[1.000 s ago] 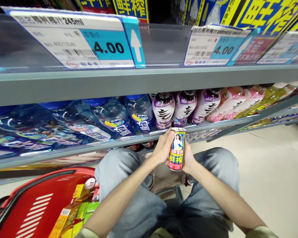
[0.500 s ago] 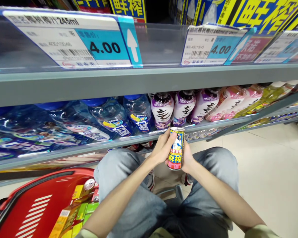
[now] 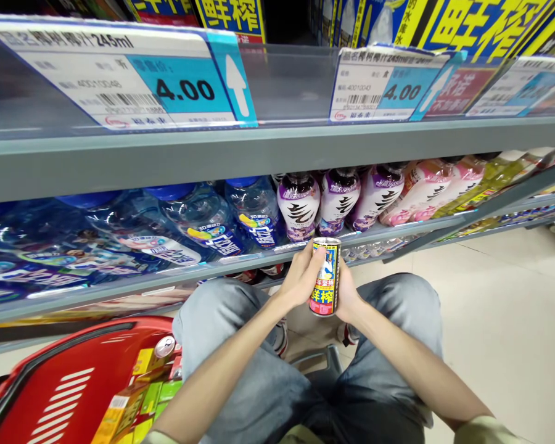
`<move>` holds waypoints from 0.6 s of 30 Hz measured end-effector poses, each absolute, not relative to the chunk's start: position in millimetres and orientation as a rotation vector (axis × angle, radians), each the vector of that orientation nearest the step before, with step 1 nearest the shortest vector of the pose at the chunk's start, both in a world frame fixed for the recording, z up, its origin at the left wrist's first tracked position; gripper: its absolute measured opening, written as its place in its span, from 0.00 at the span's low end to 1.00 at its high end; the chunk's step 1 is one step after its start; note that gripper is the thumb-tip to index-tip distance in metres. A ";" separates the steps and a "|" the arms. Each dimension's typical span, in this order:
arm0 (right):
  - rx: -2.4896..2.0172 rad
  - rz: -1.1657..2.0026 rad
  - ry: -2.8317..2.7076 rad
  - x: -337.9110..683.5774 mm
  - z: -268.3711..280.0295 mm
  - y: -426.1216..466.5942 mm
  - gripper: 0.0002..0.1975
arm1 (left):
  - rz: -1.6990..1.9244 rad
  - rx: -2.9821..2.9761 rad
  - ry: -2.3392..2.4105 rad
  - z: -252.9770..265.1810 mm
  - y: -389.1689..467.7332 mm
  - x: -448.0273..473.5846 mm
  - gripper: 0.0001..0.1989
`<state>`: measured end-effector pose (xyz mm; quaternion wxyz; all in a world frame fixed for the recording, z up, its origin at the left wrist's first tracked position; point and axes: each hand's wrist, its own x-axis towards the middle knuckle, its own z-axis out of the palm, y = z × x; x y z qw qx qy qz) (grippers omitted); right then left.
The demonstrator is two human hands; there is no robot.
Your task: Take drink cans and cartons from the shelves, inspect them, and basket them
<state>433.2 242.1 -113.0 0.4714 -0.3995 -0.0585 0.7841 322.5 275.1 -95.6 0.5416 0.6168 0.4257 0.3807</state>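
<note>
Drink can point(image 3: 324, 293), glossy printed metal; shopping basket point(image 3: 30, 385), smooth shiny plastic; jeans point(image 3: 219, 308), matt denim cloth; bottles point(image 3: 176, 213), clear glossy plastic; price labels point(image 3: 87, 71), printed paper; shelf edge point(image 3: 259, 151), smooth matt metal; floor point(image 3: 504, 308), smooth glossy tile

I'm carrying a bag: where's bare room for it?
Bare floor: right of the right knee, before the shelving. Crowded: the shelved bottles, the basket of cartons, and between the knees, where left hand and right hand hold a can.

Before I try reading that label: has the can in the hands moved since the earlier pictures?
Yes, the can turned, its front swinging leftward toward the left hand; against the purple-labelled bottles, its place looks unchanged.
</note>
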 end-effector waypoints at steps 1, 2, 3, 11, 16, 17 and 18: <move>-1.015 1.881 -0.110 432.5 -112.9 242.4 0.25 | 0.909 1.475 1.012 -95.7 275.1 322.6 0.27; -1.041 1.844 -0.083 431.8 -112.9 242.8 0.23 | 0.912 1.480 1.012 -96.0 275.2 322.7 0.28; -1.055 1.814 -0.068 431.1 -113.2 243.1 0.21 | 0.912 1.480 1.012 -96.5 275.3 322.6 0.28; -1.063 1.756 -0.063 429.9 -117.1 243.1 0.20 | 0.895 1.494 1.032 -99.7 275.5 321.7 0.33; -1.048 1.781 -0.043 429.5 -114.6 243.4 0.21 | 0.886 1.505 1.035 -97.5 275.3 321.4 0.32; -1.051 1.787 -0.037 429.4 -114.2 243.5 0.22 | 0.883 1.506 1.031 -97.6 275.4 321.2 0.31; -1.054 1.791 -0.033 429.3 -114.1 243.6 0.22 | 0.881 1.507 1.025 -97.9 275.5 321.1 0.30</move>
